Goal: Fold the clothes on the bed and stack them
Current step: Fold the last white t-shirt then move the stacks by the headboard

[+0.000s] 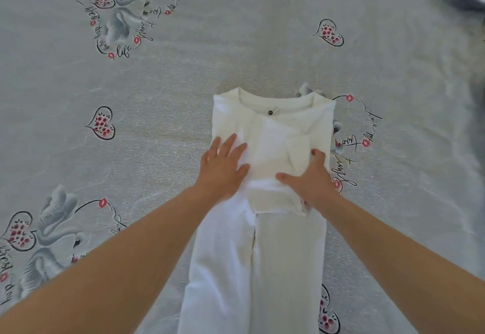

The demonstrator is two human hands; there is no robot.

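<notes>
Garment (262, 241), white, lies mid-bed (183, 71), sleeves folded in (collar far). Left hand (223, 168) presses flat, fingers spread; right hand (312, 178) presses too, fingers partly hidden. Next move, likely: fold the near hem toward the collar.

A single head-worn camera looks forward and steeply down from above the near edge of the bed (183, 76). Its wide angle bends the bedspread toward the corners. Both forearms enter from the bottom edge, and the hands sit close beneath the lens, just below the picture's middle.
</notes>
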